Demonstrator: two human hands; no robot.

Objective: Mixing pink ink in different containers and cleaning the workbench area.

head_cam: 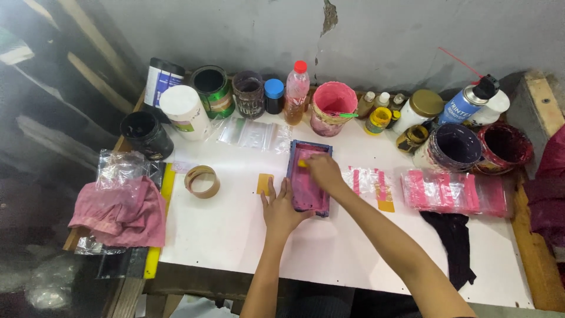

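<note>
A small rectangular printing frame (311, 203) with a blue rim and pink-stained mesh lies near the middle of the white table (235, 235). My left hand (282, 211) rests flat against its near left corner, fingers spread, pressing it down. My right hand (322, 171) sits on the mesh and grips a small yellow scraper (302, 164) at the frame's far end. A yellow card (265, 183) lies just left of the frame.
Paint tubs, jars and bottles line the back wall, including a pink-stained tub (333, 108) and a spray can (468, 101). A tape roll (202, 181) and pink cloth (122, 213) lie left. Pink-striped clear bags (452, 192) and a black rag (456, 244) lie right.
</note>
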